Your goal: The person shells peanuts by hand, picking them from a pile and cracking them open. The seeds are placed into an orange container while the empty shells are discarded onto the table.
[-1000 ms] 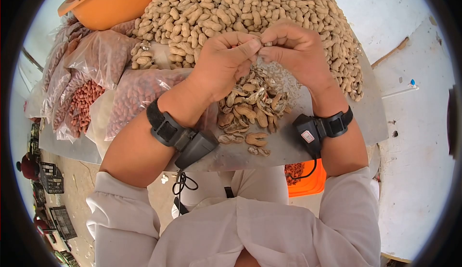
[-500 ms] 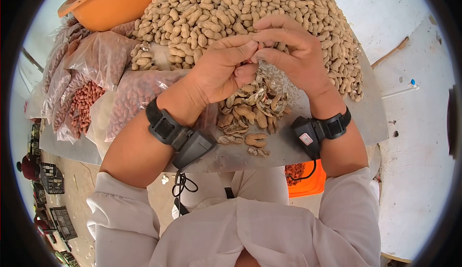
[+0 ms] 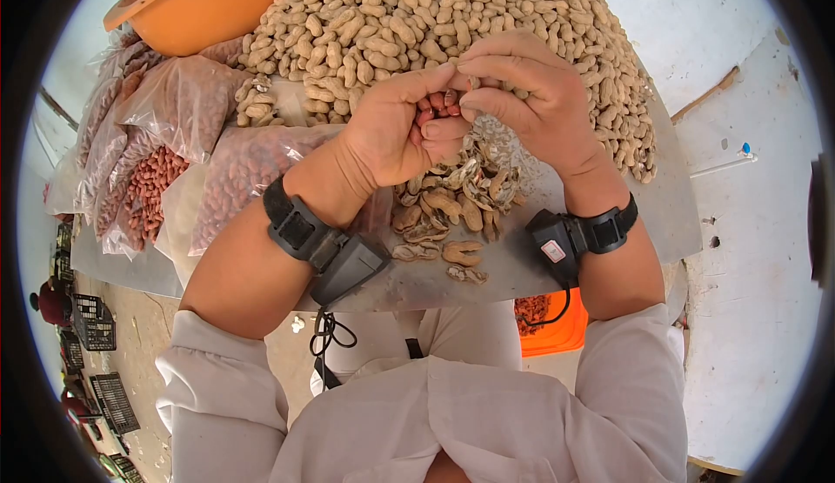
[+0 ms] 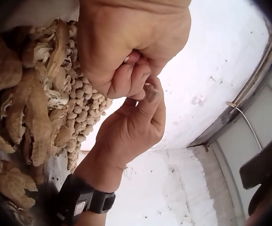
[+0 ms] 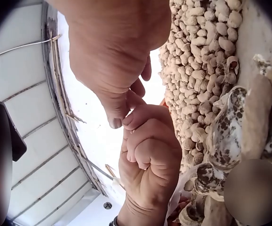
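Note:
In the head view my left hand (image 3: 391,130) curls its fingers round several red peanut kernels (image 3: 437,106), which show between thumb and fingers. A reddish kernel (image 4: 133,57) also peeks out of that fist in the left wrist view. My right hand (image 3: 539,104) meets the left one at the fingertips, over the table. Its thumb and forefinger pinch a small pale piece of peanut shell (image 4: 150,86), mostly hidden by the fingers. Just below both hands lies a heap of split peanut shells (image 3: 461,196).
A large mound of unshelled peanuts (image 3: 417,13) covers the back of the table (image 3: 661,213). Plastic bags of red kernels (image 3: 248,170) lie at the left, with an orange basin (image 3: 200,9) behind. An orange tub (image 3: 565,331) stands below the table's front edge.
The fingertips were pinched together earlier; now the left thumb has lifted aside, so red kernels show in the left hand. The right hand's fingers have spread and arched slightly.

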`<state>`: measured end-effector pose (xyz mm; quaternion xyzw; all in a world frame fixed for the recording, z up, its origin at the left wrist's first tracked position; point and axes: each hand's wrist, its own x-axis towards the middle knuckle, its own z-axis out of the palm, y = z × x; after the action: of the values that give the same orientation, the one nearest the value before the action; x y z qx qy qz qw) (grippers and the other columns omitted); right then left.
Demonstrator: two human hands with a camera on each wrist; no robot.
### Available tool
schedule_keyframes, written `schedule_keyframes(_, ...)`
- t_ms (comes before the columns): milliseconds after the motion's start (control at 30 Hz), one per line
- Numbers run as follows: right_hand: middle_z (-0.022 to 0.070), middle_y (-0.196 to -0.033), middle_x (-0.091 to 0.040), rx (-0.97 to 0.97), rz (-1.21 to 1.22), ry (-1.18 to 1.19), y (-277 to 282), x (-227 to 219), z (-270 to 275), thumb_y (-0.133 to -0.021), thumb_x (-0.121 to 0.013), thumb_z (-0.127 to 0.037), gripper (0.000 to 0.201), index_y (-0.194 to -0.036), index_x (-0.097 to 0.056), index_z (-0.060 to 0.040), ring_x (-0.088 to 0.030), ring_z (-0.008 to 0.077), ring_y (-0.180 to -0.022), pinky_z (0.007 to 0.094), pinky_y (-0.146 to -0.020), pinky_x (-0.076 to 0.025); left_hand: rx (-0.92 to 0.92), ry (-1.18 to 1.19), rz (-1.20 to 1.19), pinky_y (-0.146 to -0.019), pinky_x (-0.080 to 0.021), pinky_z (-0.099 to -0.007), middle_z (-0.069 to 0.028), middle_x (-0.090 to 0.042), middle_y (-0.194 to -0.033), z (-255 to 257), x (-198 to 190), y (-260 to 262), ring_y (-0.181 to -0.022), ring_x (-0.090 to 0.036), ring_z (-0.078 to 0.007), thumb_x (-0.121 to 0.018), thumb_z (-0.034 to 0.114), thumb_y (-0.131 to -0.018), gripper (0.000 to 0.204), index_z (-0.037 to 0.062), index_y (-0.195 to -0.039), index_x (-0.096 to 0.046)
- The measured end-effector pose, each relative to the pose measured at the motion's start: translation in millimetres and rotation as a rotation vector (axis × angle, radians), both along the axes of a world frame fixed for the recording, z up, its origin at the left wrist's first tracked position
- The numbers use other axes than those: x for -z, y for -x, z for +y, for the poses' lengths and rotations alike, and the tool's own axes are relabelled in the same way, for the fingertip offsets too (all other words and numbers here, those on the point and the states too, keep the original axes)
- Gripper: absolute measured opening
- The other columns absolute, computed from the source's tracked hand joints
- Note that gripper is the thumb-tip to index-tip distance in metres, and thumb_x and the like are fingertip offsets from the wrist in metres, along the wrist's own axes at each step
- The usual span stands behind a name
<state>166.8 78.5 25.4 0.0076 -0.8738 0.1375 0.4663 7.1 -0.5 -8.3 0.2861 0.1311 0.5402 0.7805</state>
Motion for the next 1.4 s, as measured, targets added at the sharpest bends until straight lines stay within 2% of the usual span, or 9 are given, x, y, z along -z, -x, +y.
schedule_keyframes(333,0.0049,-0.078,-0.061,0.076,-0.067,-0.091,-2.2,-2.7,1.6,-0.068,-0.07,-0.015,0.015,-0.075,-0.063,-0.0048,-0.056,0.0221,-0.072,0.0307,-0.066,-0.045,-0.032,0.0,0.089,-0.043,-0.027,-0.0188,-0.0043,-0.05,-0.069,-0.2,0.7,-0.9,-0.049,-0.033,-0.0075,-0.045,0.025,-0.092,0.026,0.0027,-0.086,-0.056)
schedule_keyframes(433,0.0059,-0.077,-0.061,0.077,-0.172,-0.05,-4.9,-5.7,-0.4,-0.069,-0.069,-0.017,0.015,-0.075,-0.063,-0.0048,-0.056,0.0227,-0.073,0.0315,-0.067,-0.045,-0.094,0.045,0.153,-0.043,-0.027,-0.0186,-0.0067,-0.053,-0.071,-2.9,-1.8,-3.6,-0.049,-0.034,-0.0077,-0.044,0.025,-0.092,0.026,0.0022,-0.085,-0.055)
schedule_keyframes(533,0.0064,-0.076,-0.061,0.038,-0.157,0.027,-4.1,-2.4,1.0,-0.071,-0.068,-0.017,0.014,-0.076,-0.064,-0.0046,-0.056,0.0229,-0.074,0.0319,-0.068,-0.045,-0.041,0.034,0.106,-0.043,-0.028,-0.0185,-0.0087,-0.055,-0.073,-2.7,-1.5,-3.0,-0.048,-0.034,-0.0077,-0.044,0.025,-0.092,0.028,0.0016,-0.084,-0.055)
schedule_keyframes(733,0.005,-0.076,-0.062,-0.154,-0.094,0.607,-2.6,4.5,-0.4,-0.079,-0.064,-0.013,0.012,-0.082,-0.066,-0.0016,-0.058,0.0131,-0.071,0.0246,-0.064,-0.045,-0.046,0.058,0.08,-0.042,-0.028,-0.0183,-0.0061,-0.054,-0.071,-2.1,-1.6,-4.1,-0.048,-0.034,-0.0069,-0.043,0.028,-0.092,0.031,0.0015,-0.084,-0.056)
schedule_keyframes(833,0.0038,-0.075,-0.061,-0.211,-0.061,0.737,-4.7,2.5,0.7,-0.081,-0.062,-0.012,0.013,-0.082,-0.065,0.0017,-0.056,0.0098,-0.07,0.0216,-0.062,-0.045,-0.07,0.057,0.096,-0.042,-0.029,-0.018,-0.0036,-0.053,-0.07,-1.6,-2.9,-2.2,-0.048,-0.034,-0.006,-0.045,0.025,-0.091,0.027,0.0015,-0.083,-0.056)
schedule_keyframes(1033,0.0033,-0.074,-0.061,-0.138,-0.076,0.572,-11.0,0.4,8.7,-0.081,-0.062,-0.015,0.018,-0.084,-0.064,0.0025,-0.054,0.0087,-0.069,0.0223,-0.063,-0.044,-0.387,0.076,0.024,-0.041,-0.028,-0.0177,-0.0032,-0.052,-0.071,3.8,0.3,1.2,-0.048,-0.034,-0.0058,-0.049,0.019,-0.092,0.018,0.0039,-0.083,-0.053)
schedule_keyframes(1133,0.0067,-0.076,-0.062,0.156,-0.314,0.531,-12.4,5.8,16.9,-0.079,-0.062,-0.015,0.016,-0.086,-0.064,0.0002,-0.058,0.0133,-0.071,0.0265,-0.065,-0.046,-0.391,0.084,0.03,-0.041,-0.028,-0.0178,-0.0036,-0.052,-0.071,3.9,0.7,0.4,-0.049,-0.035,-0.006,-0.049,0.02,-0.092,0.019,0.0048,-0.082,-0.052)
schedule_keyframes(1233,0.0083,-0.082,-0.06,0.348,-0.508,0.302,-10.1,21.5,25.8,-0.077,-0.058,-0.005,0.01,-0.085,-0.063,-0.0015,-0.056,0.0157,-0.072,0.0276,-0.064,-0.045,-0.375,0.089,0.01,-0.041,-0.029,-0.0179,-0.0049,-0.052,-0.072,4.2,0.5,1.5,-0.049,-0.035,-0.0065,-0.048,0.019,-0.092,0.018,0.004,-0.082,-0.052)
schedule_keyframes(1400,0.0123,-0.084,-0.059,0.463,-0.585,0.062,-9.2,32.9,35.9,-0.071,-0.057,-0.002,0.017,-0.087,-0.062,-0.0038,-0.058,0.0258,-0.077,0.0337,-0.068,-0.047,-0.366,0.148,-0.018,-0.041,-0.03,-0.0182,-0.0071,-0.053,-0.074,3.9,-2.2,2.0,-0.05,-0.036,-0.0075,-0.045,0.017,-0.091,0.02,0.0009,-0.083,-0.053)
